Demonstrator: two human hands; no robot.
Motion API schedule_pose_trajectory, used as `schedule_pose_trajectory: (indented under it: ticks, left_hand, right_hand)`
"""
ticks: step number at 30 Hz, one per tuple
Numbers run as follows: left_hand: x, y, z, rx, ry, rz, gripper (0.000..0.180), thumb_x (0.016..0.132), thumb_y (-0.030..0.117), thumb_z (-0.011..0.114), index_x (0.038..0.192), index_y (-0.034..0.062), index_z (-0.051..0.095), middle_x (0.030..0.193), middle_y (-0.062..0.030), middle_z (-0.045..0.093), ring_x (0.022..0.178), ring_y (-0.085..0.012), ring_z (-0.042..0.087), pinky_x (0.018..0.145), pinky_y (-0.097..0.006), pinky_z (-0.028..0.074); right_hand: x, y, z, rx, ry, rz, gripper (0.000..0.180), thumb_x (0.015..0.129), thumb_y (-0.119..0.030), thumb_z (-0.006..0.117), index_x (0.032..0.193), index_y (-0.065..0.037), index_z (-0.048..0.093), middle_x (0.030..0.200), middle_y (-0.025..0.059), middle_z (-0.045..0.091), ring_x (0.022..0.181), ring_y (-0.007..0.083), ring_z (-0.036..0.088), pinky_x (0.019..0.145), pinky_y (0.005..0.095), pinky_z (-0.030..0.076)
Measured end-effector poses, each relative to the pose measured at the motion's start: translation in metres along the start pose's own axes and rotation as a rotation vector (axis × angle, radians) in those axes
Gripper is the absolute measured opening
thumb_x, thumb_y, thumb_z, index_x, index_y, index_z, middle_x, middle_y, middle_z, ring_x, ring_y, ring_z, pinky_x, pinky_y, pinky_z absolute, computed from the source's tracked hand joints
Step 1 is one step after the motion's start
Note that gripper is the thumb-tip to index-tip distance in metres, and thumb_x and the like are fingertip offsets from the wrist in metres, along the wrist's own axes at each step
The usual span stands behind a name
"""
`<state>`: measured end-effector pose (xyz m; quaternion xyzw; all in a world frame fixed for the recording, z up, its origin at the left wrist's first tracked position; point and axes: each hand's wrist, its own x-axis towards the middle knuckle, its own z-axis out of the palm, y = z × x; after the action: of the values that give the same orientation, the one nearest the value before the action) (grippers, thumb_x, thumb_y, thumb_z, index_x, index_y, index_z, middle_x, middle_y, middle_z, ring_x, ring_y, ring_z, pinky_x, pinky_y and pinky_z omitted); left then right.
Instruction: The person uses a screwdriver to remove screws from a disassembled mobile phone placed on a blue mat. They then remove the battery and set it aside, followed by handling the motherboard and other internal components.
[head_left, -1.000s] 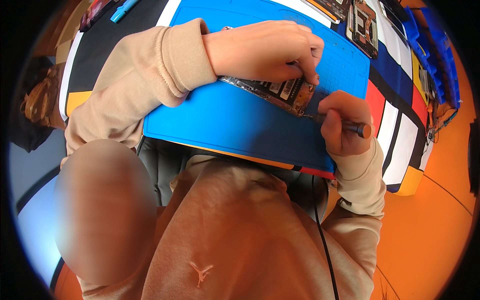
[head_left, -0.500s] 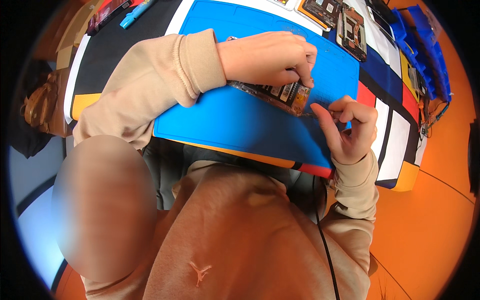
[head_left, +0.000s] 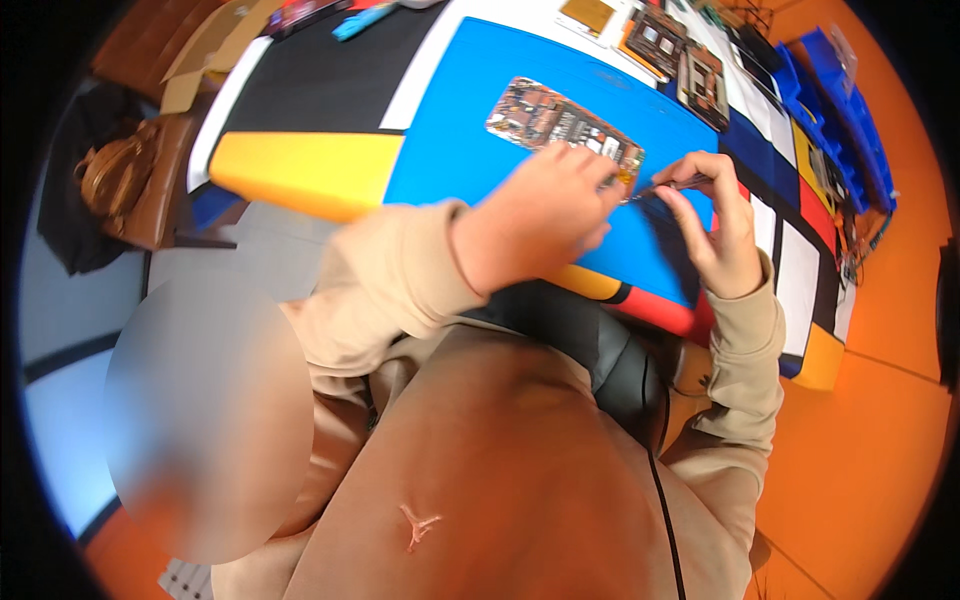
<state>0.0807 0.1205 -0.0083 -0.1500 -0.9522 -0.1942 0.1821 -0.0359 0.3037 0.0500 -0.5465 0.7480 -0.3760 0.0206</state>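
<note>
Orange floor [head_left: 860, 440] beyond colour-blocked counter [head_left: 305, 165]. Blue mat [head_left: 440, 135] on counter, bare room left of opened phone [head_left: 560, 120], which lies slantwise. Left hand [head_left: 550, 210], blurred, reaches over near edge, fingers curled by phone; grip unclear. Right hand [head_left: 722, 225], thumb and forefinger pinching slim dark tool [head_left: 688, 184].

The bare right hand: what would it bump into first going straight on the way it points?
Probably the bare left hand, which lies leftward along the line of the slim dark tool in the right hand. Depth is unclear, so it might pass over or under.
</note>
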Motion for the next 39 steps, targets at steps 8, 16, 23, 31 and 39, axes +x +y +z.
schedule_pose_trajectory:
  ticks: [8, 16, 23, 31, 39]
  left_hand:
    - [-0.021, 0.041, 0.035, 0.079, 0.298, -0.106, 0.076, 0.082, 0.050, 0.063, 0.129, -0.0089, 0.052, 0.134, -0.0235, 0.052, 0.128, -0.0370, 0.045, 0.108, -0.049, 0.033]
    - [-0.027, 0.040, 0.041, 0.261, 0.203, -0.087, 0.098, 0.062, 0.047, 0.084, 0.137, -0.0045, 0.046, 0.143, -0.0181, 0.045, 0.136, -0.0331, 0.040, 0.111, -0.046, 0.032]
    - [-0.027, 0.041, 0.043, 0.288, 0.220, -0.073, 0.097, 0.060, 0.035, 0.086, 0.137, -0.0051, 0.044, 0.142, -0.0188, 0.047, 0.135, -0.0327, 0.042, 0.111, -0.045, 0.034]
    - [-0.027, 0.043, 0.052, 0.335, 0.296, -0.058, 0.091, 0.060, 0.015, 0.082, 0.138, -0.0088, 0.042, 0.142, -0.0248, 0.046, 0.135, -0.0343, 0.044, 0.113, -0.041, 0.034]
    - [-0.027, 0.042, 0.048, 0.355, 0.275, -0.029, 0.094, 0.056, 0.019, 0.086, 0.135, -0.0095, 0.045, 0.139, -0.0235, 0.049, 0.130, -0.0324, 0.049, 0.111, -0.038, 0.039]
  right_hand:
    - [0.006, -0.005, -0.003, -0.157, 0.060, -0.075, 0.024, 0.080, 0.002, 0.076, 0.088, 0.001, 0.054, 0.077, 0.0065, 0.060, 0.071, 0.0123, 0.066, 0.064, 0.0248, 0.052]
    - [0.010, -0.018, -0.007, -0.491, 0.040, -0.212, 0.020, 0.083, -0.007, 0.076, 0.090, -0.002, 0.058, 0.081, 0.0080, 0.064, 0.069, 0.0161, 0.063, 0.061, 0.0281, 0.046]
    - [0.027, -0.021, -0.032, -0.368, -0.296, -0.001, 0.019, 0.081, 0.001, 0.073, 0.093, 0.001, 0.059, 0.075, 0.0062, 0.061, 0.056, 0.0072, 0.045, 0.051, 0.0243, 0.036]
    - [0.052, -0.011, -0.033, -0.325, -0.508, -0.334, 0.015, 0.080, 0.005, 0.069, 0.093, 0.001, 0.062, 0.079, 0.0097, 0.067, 0.054, 0.0154, 0.058, 0.048, 0.0284, 0.046]
    - [0.057, -0.010, -0.028, -0.801, -0.530, -0.179, 0.023, 0.087, -0.022, 0.070, 0.084, 0.000, 0.063, 0.072, 0.0183, 0.063, 0.066, 0.0335, 0.063, 0.062, 0.0396, 0.050]
